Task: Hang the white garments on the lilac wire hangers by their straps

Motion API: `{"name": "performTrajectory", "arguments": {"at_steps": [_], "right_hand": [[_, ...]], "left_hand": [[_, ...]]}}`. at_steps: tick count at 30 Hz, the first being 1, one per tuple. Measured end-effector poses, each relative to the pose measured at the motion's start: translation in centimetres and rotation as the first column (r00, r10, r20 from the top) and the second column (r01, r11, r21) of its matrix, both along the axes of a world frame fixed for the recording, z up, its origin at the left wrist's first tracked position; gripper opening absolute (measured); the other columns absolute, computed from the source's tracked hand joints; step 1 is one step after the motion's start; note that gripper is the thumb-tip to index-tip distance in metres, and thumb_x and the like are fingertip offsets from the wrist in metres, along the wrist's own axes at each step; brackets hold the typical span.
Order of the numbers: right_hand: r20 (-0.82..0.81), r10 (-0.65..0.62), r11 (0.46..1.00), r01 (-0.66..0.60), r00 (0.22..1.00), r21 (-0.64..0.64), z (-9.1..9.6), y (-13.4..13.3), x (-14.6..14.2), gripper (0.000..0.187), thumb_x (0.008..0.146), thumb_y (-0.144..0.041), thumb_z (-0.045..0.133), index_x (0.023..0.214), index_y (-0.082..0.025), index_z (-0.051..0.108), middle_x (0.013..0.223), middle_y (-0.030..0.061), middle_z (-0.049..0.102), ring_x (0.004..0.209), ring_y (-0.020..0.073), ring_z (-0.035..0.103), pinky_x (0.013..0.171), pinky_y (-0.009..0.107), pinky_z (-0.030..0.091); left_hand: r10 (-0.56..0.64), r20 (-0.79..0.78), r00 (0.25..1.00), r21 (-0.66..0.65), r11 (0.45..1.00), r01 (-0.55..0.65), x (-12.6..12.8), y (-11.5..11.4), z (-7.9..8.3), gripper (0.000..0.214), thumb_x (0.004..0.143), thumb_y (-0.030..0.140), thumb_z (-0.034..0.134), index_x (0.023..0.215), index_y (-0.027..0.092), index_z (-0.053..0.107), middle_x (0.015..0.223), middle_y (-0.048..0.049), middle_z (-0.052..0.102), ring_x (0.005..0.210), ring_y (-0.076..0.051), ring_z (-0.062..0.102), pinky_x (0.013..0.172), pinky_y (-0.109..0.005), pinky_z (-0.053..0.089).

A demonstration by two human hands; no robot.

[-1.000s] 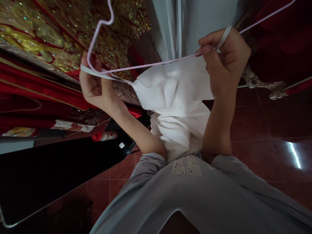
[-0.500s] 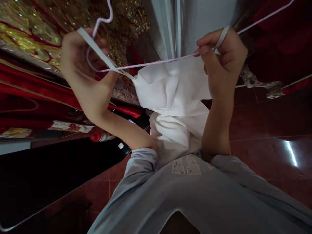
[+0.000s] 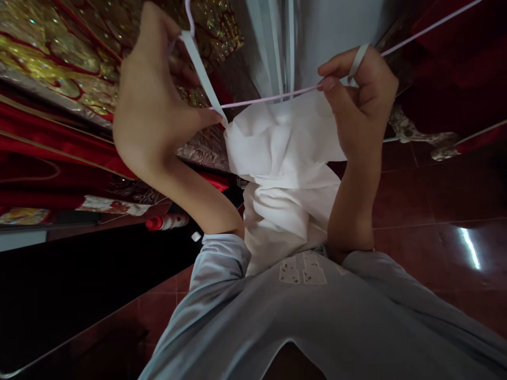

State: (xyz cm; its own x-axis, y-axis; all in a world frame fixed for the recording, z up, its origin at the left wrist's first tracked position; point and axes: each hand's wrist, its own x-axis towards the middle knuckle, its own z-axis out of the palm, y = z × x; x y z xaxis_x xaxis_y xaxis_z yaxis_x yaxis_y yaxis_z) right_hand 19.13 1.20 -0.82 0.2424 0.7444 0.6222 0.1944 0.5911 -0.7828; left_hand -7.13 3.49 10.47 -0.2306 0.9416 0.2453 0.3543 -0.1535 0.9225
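Observation:
A white garment (image 3: 283, 163) hangs bunched in front of my chest. My left hand (image 3: 152, 100) is raised at the upper left, its fingers closed on the garment's white strap (image 3: 204, 79) beside the hook of a thin pink wire hanger (image 3: 273, 97). My right hand (image 3: 358, 100) is at the upper right, pinching the hanger's wire, with the other strap (image 3: 356, 60) looped over its fingers. The hanger's bar runs between both hands above the cloth.
Red and gold embroidered fabric (image 3: 59, 68) hangs at the left. A black surface (image 3: 79, 274) lies at lower left with a red-capped bottle (image 3: 166, 221) by it. Red floor tiles (image 3: 435, 221) spread to the right. A pale door or wall (image 3: 309, 37) stands ahead.
My left hand has risen and moved right, lifting the strap up toward the hanger's hook. My right hand has stayed nearly still.

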Motion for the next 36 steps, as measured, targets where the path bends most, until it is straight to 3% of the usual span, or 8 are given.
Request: {"name": "performTrajectory", "arguments": {"at_steps": [4,12,15,18,20,23,26,36], "right_hand": [[0.02,-0.003,1.0,0.003,1.0,0.002,-0.3,0.2,0.1,0.01,0.09,-0.023,0.064,0.097,-0.022,0.071,0.094,0.0021,0.067,0.079,0.0112,0.053,0.063,0.026,0.038],[-0.01,0.05,0.998,-0.05,0.999,0.032,-0.6,0.2,-0.3,0.03,0.092,-0.055,0.072,0.095,-0.026,0.073,0.092,0.0013,0.067,0.068,0.01,0.045,0.056,0.029,0.028],[-0.015,0.055,0.998,-0.055,0.998,0.017,-0.4,0.0,-0.4,0.034,0.091,-0.059,0.07,0.095,-0.025,0.072,0.092,0.0004,0.067,0.063,0.0086,0.04,0.054,0.029,0.025],[-0.017,0.046,0.999,-0.046,0.999,-0.001,-0.3,-0.1,-0.7,0.021,0.093,-0.047,0.069,0.094,-0.026,0.071,0.092,-0.0012,0.067,0.058,0.0077,0.033,0.052,0.029,0.019],[-0.01,0.052,0.999,-0.052,0.999,-0.005,-0.3,-0.2,-0.9,0.012,0.093,-0.038,0.067,0.096,-0.027,0.071,0.093,-0.0024,0.068,0.055,0.0073,0.029,0.05,0.029,0.016],[0.017,0.095,0.995,-0.094,0.995,-0.035,-0.3,-0.4,-1.3,0.015,0.093,-0.037,0.065,0.105,-0.03,0.07,0.101,-0.0038,0.069,0.053,0.0061,0.025,0.048,0.028,0.016],[0.041,0.121,0.991,-0.119,0.992,-0.066,-0.4,-0.6,-1.2,0.017,0.095,-0.039,0.063,0.109,-0.032,0.07,0.107,-0.0043,0.069,0.053,0.0059,0.026,0.049,0.028,0.02],[0.079,0.113,0.993,-0.109,0.991,-0.051,0.2,-1.1,-0.5,0.036,0.09,-0.027,0.049,0.108,-0.035,0.08,0.108,0.0001,0.072,0.057,0.0086,0.04,0.057,0.03,0.036]], "left_hand": [[-0.246,-0.108,0.963,-0.22,0.951,0.218,1.5,-0.1,1.6,0.043,0.082,-0.021,0.07,0.106,0.015,0.065,0.09,0.0047,0.064,0.139,-0.033,0.054,0.13,-0.067,0.014],[-0.328,-0.218,0.919,-0.066,0.944,0.322,0.6,-1.2,0.8,0.09,0.048,-0.035,0.077,0.119,0.019,0.071,0.125,0.0081,0.063,0.139,-0.024,0.052,0.13,-0.033,0.035],[-0.224,-0.115,0.968,0.114,0.965,0.237,0.2,-0.1,-1.9,0.071,0.059,-0.019,0.086,0.115,0.023,0.072,0.125,0.0069,0.068,0.139,-0.022,0.056,0.123,-0.024,0.042],[-0.028,0.038,0.999,0.725,0.688,-0.008,0.9,2.3,-7.2,0.053,0.078,0.023,0.082,0.124,0.02,0.057,0.128,-0.004,0.067,0.139,-0.022,0.056,0.125,-0.032,0.042],[0.128,0.407,0.904,0.776,0.473,-0.417,2.0,3.6,-11.2,0.051,0.086,0.043,0.072,0.124,0.02,0.047,0.134,-0.0129,0.062,0.138,-0.026,0.056,0.122,-0.039,0.045],[0.185,0.518,0.835,0.52,0.707,-0.479,4.0,4.1,-15.4,0.038,0.103,0.044,0.054,0.134,0.026,0.04,0.154,-0.0116,0.051,0.154,-0.026,0.041,0.125,-0.046,0.04],[0.055,0.477,0.877,0.343,0.908,-0.243,5.4,3.1,-16.3,0.028,0.112,0.032,0.036,0.138,0.024,0.043,0.154,-0.0083,0.056,0.151,-0.024,0.046,0.123,-0.047,0.043],[0.006,0.426,0.904,0.33,0.93,-0.162,6.3,0.7,-13.3,0.044,0.117,0.05,0.022,0.133,0.029,0.057,0.139,-0.0023,0.068,0.15,-0.023,0.048,0.117,-0.04,0.05]]}}
